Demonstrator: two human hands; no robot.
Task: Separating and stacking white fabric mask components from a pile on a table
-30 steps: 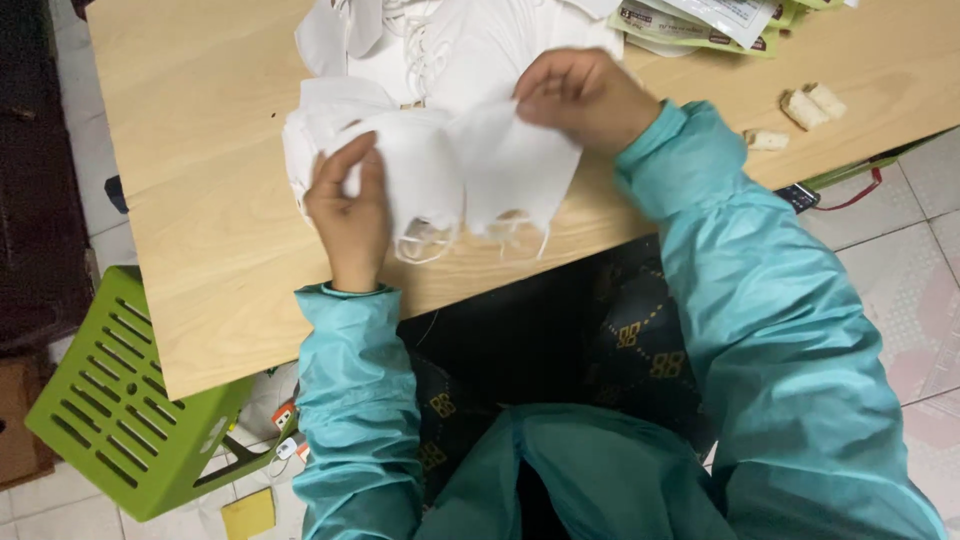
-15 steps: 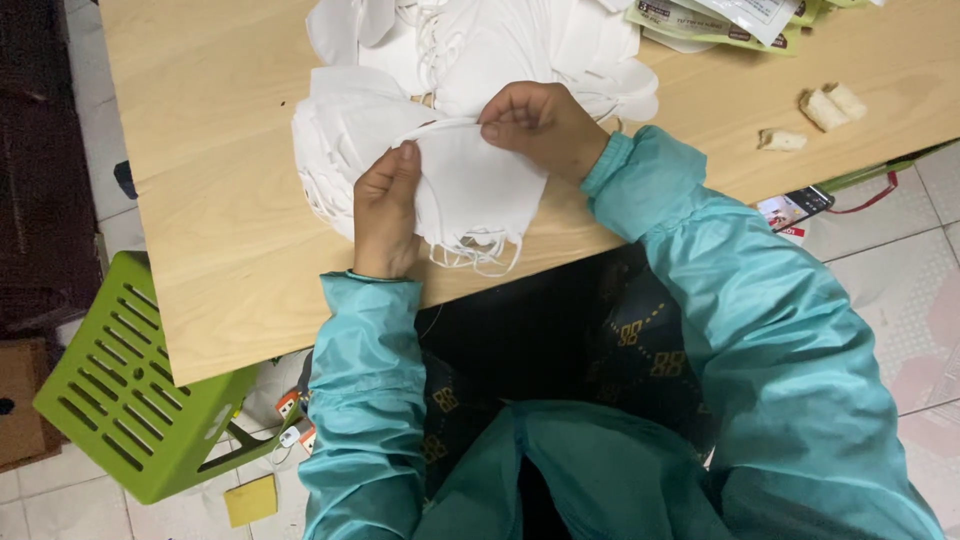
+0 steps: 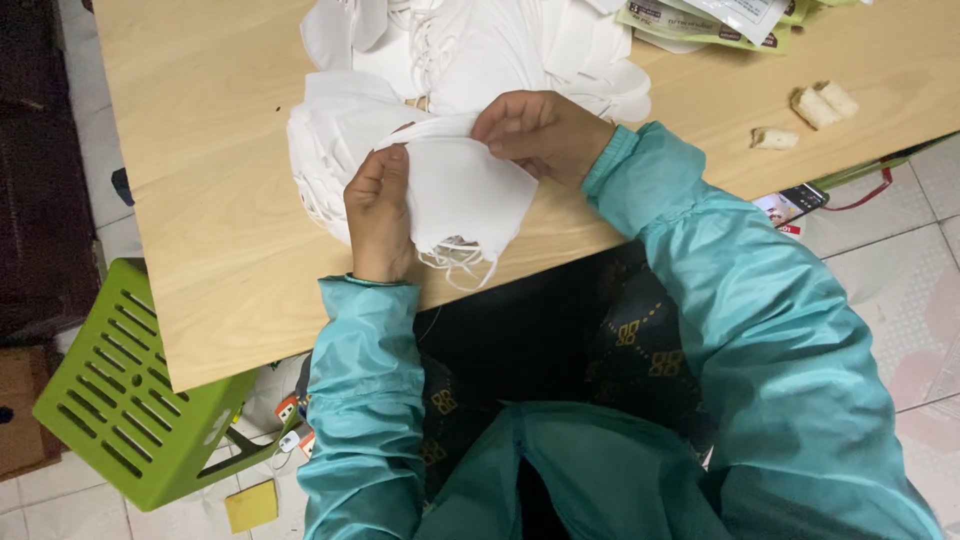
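Left hand (image 3: 380,210) and right hand (image 3: 540,130) pinch the folded white mask (image 3: 465,195) at the bench (image 3: 220,200) edge — its dangling loops (image 3: 455,262) probably could snag.

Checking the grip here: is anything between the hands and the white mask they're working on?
Nothing visible. The left hand and right hand both pinch the top edge of the white mask directly, with the stack of masks lying beneath it on the table.
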